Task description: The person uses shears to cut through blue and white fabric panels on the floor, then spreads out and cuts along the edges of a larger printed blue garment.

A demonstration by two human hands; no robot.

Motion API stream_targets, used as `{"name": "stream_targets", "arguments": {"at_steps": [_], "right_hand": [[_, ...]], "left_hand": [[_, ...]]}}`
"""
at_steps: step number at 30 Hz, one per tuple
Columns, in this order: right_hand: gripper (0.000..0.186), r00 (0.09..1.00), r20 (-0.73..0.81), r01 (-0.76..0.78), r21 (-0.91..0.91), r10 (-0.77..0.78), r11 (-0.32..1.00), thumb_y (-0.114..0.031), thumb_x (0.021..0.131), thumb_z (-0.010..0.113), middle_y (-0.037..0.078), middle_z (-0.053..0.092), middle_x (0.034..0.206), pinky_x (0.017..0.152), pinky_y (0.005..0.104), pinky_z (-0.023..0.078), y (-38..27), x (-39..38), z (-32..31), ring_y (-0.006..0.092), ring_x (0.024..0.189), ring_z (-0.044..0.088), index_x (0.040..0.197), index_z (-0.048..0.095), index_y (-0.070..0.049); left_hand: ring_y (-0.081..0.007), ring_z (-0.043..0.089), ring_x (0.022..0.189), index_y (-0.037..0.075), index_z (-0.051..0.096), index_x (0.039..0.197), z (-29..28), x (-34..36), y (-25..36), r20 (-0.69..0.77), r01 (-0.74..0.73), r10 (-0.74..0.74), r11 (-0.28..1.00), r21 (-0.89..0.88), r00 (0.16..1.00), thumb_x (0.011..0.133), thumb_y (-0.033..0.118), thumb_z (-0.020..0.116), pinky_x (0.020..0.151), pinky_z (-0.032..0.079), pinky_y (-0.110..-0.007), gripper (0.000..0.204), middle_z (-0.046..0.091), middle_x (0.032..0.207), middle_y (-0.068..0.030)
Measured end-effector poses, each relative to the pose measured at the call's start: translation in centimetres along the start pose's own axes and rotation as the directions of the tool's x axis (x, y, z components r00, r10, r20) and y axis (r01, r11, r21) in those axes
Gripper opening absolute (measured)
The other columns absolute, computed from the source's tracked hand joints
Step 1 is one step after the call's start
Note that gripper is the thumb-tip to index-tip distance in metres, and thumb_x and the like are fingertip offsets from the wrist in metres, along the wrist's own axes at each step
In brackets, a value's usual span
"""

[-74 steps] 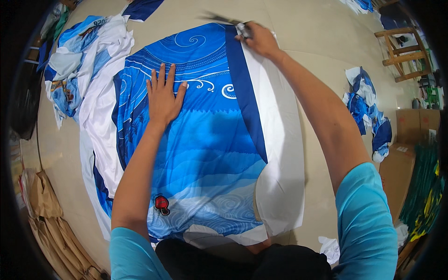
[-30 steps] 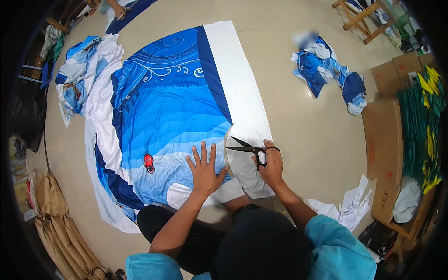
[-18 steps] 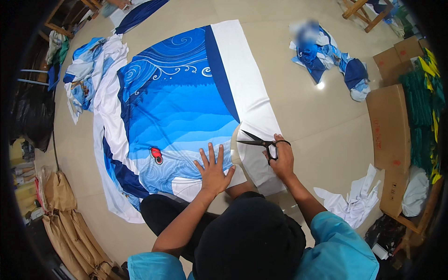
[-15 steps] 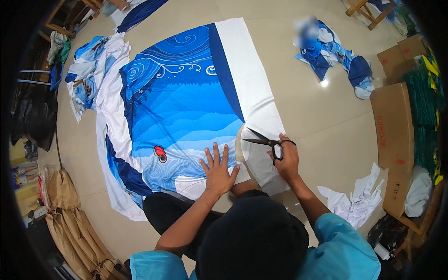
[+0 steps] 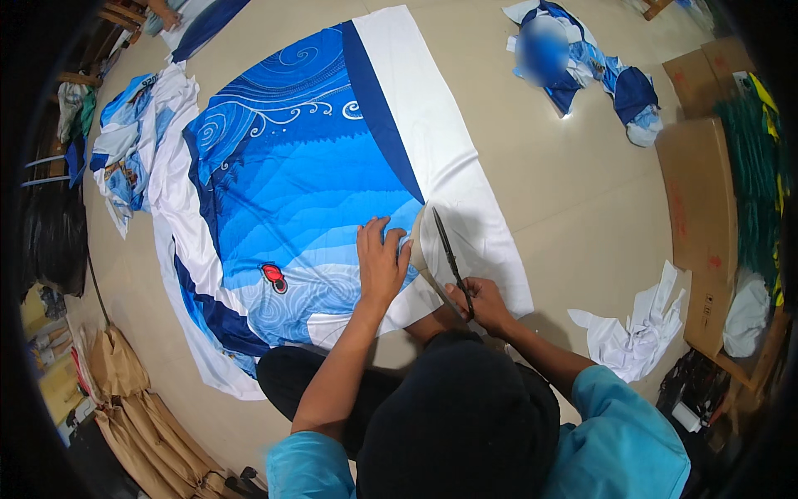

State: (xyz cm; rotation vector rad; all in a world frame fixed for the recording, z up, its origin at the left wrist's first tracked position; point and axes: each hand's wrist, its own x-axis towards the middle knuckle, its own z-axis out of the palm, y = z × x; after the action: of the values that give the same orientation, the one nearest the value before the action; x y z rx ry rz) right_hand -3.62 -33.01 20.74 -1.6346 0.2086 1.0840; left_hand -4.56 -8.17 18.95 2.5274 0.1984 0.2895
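A large blue printed fabric point(image 5: 307, 183) with swirl patterns and a small red motif lies spread on the floor. Along its right side runs a white margin point(image 5: 449, 141), partly cut away from the print beside my knee. My left hand point(image 5: 382, 258) rests on the light blue part near the cut edge, fingers apart and slightly bent. Black scissors point(image 5: 449, 254) are in my right hand point(image 5: 482, 303), their blades pointing away from me over the white margin, close to the top of the cut. Part of the handles is hidden by my fingers.
White scraps point(image 5: 636, 328) lie on the floor at right, near a cardboard box point(image 5: 694, 233). Crumpled blue-white fabric pieces point(image 5: 636, 96) lie far right, more printed cloth point(image 5: 133, 141) at left. Brown paper packages point(image 5: 137, 399) stand lower left. Another person's hand point(image 5: 164, 14) shows far left.
The scissors have swung from pointing left to pointing away from me, and my right hand has come nearer to me. My left hand has moved up the fabric and its fingers have bent.
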Motion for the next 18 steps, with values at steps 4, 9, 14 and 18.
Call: {"name": "stream_targets", "arguments": {"at_steps": [4,9,14,18], "right_hand": [[0.055,1.0,-0.009,-0.018,-0.017,0.018,1.0,-0.054,0.094,0.081,0.003,0.061,0.063,0.052,0.03,0.041,-0.1,0.8,0.8,0.0111,0.056,0.056,0.072,0.065,-0.005],[0.055,0.998,-0.004,-0.061,0.026,0.061,0.998,-0.054,0.094,0.081,0.002,0.061,0.063,0.052,0.0296,0.041,-0.3,1.0,1.1,0.0107,0.056,0.056,0.073,0.066,-0.005],[0.051,0.999,0.008,-0.043,0.028,0.043,0.999,-0.049,0.095,0.082,0.0,0.058,0.062,0.051,0.0271,0.04,-1.0,1.1,0.9,0.0089,0.053,0.053,0.074,0.064,-0.006],[0.056,1.0,0.006,-0.023,0.017,0.023,1.0,-0.053,0.092,0.083,0.001,0.058,0.059,0.049,0.0301,0.039,-1.1,2.0,1.0,0.0108,0.051,0.054,0.068,0.061,-0.007]], "left_hand": [[-0.0458,0.051,0.138,0.007,0.069,0.11,0.7,-0.3,-0.1,-0.039,0.028,-0.028,1.0,-0.002,0.999,0.095,0.014,0.075,0.122,0.032,-0.066,0.017,0.058,0.138,-0.0197],[-0.0449,0.05,0.138,0.006,0.068,0.107,1.1,-0.2,-0.4,-0.06,0.049,-0.05,0.999,-0.024,0.997,0.097,0.012,0.072,0.123,0.032,-0.065,0.012,0.058,0.138,-0.0192],[-0.0447,0.05,0.139,0.005,0.067,0.108,1.3,-0.1,-0.1,-0.075,0.067,-0.07,0.997,-0.042,0.995,0.099,0.012,0.071,0.123,0.031,-0.065,0.011,0.057,0.139,-0.0191],[-0.0448,0.05,0.139,0.005,0.066,0.109,1.3,-0.1,0.1,-0.079,0.08,-0.084,0.995,-0.06,0.993,0.1,0.012,0.07,0.123,0.03,-0.066,0.012,0.057,0.139,-0.0192]]}}
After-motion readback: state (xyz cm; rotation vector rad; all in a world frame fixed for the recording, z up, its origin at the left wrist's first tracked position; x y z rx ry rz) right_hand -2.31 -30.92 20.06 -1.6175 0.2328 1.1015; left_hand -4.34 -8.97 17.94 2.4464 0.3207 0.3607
